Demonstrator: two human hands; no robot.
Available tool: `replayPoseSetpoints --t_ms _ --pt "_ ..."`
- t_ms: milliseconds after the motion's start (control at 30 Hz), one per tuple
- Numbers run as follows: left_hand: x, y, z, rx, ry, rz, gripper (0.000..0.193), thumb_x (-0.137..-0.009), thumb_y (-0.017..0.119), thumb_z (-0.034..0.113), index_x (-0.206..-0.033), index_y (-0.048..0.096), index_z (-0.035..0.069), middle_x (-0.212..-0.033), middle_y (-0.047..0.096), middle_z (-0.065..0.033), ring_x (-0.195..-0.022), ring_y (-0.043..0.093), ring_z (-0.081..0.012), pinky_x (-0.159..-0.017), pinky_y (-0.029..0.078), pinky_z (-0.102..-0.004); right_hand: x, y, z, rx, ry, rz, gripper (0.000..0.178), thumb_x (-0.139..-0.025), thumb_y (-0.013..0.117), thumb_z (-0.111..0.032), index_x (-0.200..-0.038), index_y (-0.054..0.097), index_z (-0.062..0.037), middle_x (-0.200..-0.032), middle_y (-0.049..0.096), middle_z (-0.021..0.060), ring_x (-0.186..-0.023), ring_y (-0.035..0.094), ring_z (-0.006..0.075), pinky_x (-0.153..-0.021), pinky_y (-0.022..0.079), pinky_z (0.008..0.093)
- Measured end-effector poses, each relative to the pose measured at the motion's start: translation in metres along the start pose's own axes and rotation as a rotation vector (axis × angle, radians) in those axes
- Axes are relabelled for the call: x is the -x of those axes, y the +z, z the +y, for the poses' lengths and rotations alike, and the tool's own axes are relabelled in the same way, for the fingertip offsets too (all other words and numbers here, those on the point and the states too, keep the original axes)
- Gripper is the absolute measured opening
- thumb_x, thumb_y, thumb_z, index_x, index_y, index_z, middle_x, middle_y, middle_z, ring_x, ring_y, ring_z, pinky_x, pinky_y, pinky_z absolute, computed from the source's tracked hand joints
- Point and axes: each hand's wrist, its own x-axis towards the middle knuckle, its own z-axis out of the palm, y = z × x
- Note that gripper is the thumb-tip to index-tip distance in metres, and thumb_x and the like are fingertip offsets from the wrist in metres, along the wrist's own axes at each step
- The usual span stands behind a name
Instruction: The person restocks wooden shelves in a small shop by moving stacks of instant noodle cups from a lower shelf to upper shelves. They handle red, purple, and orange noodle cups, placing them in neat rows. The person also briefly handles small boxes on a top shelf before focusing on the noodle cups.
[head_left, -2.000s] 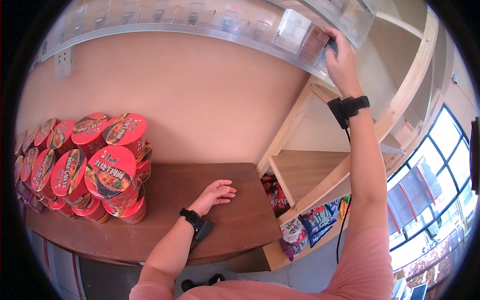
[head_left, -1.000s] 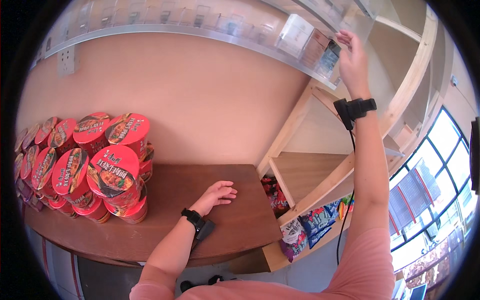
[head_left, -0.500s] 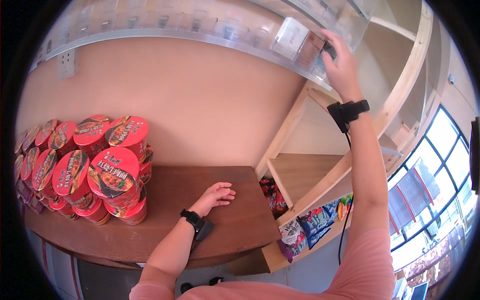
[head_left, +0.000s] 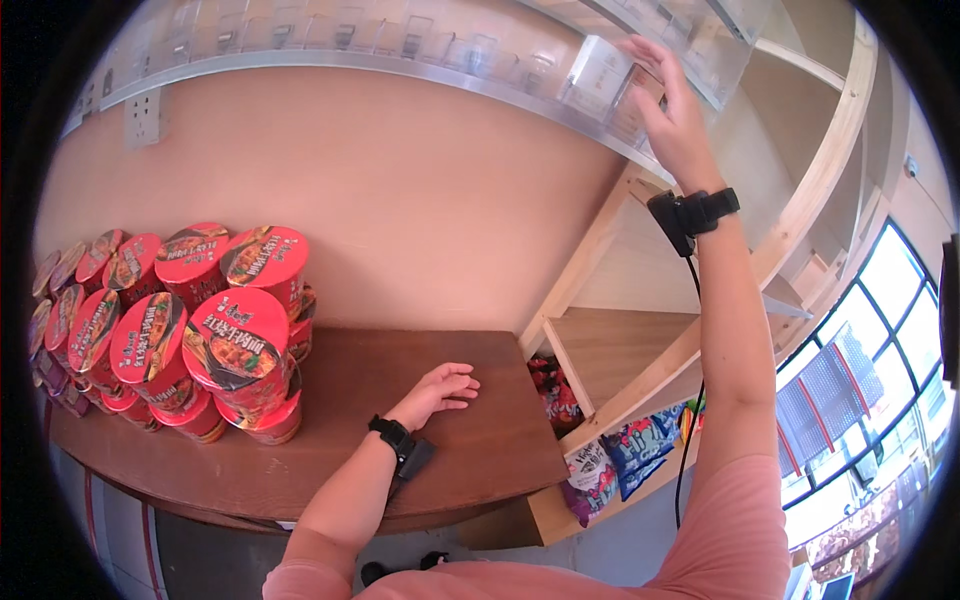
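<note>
Person's right hand point(head_left: 676, 128) raised at clear shelf point(head_left: 330, 66), fingers part-curled beside white box point(head_left: 596, 75); hold unclear. Left hand point(head_left: 438, 393) loosely open, empty, above brown table point(head_left: 490, 465).

The right hand point(head_left: 678, 122) is raised high, the left hand point(head_left: 434, 394) loosely curled below.

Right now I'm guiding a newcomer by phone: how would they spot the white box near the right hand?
Above the brown table, a clear shelf runs along the pinkish wall. Follow it rightward to the raised right hand; the white box stands just left of that hand. Its solid white sides set it apart from the see-through holders to its left.
</note>
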Motion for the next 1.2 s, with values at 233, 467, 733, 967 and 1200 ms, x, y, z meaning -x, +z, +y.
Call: replayPoseSetpoints --t_ms 233,467,733,967,1200 --pt "-0.003 0.000 -0.003 -0.005 0.000 -0.014 0.043 -0.092 0.054 0.030 -0.126 0.042 0.007 -0.116 0.055 -0.0101 -0.106 0.054 -0.0181 -0.092 0.045 -0.0329 0.010 -0.012 0.019 0.149 0.054 0.024 0.040 -0.077 0.040 0.003 -0.116 0.050 -0.0023 -0.115 0.059 0.0163 -0.113 0.054 0.0286 -0.097 0.039 0.0360" --pt "-0.002 0.000 0.000 -0.014 -0.005 -0.013 0.043 -0.092 0.053 0.030 -0.127 0.042 0.007 -0.116 0.055 -0.0103 -0.106 0.054 -0.0184 -0.092 0.044 -0.0332 0.012 -0.013 0.018 0.015 0.076 0.039 0.043 -0.077 0.038 0.005 -0.118 0.046 -0.0018 -0.114 0.060 0.0157 -0.112 0.054 0.0283 -0.097 0.039 0.0366" --pt "-0.001 0.001 -0.001 -0.012 -0.007 -0.015 0.042 -0.093 0.052 0.030 -0.126 0.042 0.007 -0.117 0.055 -0.0106 -0.107 0.054 -0.0186 -0.093 0.044 -0.0334 0.026 -0.036 0.042 0.359 0.109 0.083 0.043 -0.076 0.037 0.006 -0.117 0.048 -0.0025 -0.111 0.060 0.0188 -0.109 0.055 0.0331 -0.095 0.041 0.0384" --pt "-0.004 -0.001 -0.002 -0.010 -0.004 -0.006 0.043 -0.092 0.053 0.031 -0.127 0.043 0.006 -0.116 0.056 -0.0102 -0.106 0.054 -0.0181 -0.092 0.044 -0.0329 0.027 -0.036 0.045 0.308 0.174 0.052 0.040 -0.076 0.041 0.005 -0.115 0.049 -0.0014 -0.110 0.060 0.0188 -0.108 0.056 0.0326 -0.094 0.042 0.0376" --pt "-0.003 0.006 -0.002 0.001 0.033 -0.031 0.046 -0.090 0.057 0.034 -0.125 0.045 0.006 -0.113 0.058 -0.0092 -0.105 0.056 -0.0171 -0.090 0.045 -0.0321 0.039 -0.060 0.074 0.253 0.140 -0.040 0.044 -0.084 0.050 -0.004 -0.128 0.045 -0.0041 -0.123 0.054 0.0131 -0.119 0.048 0.0229 -0.102 0.034 0.0333"
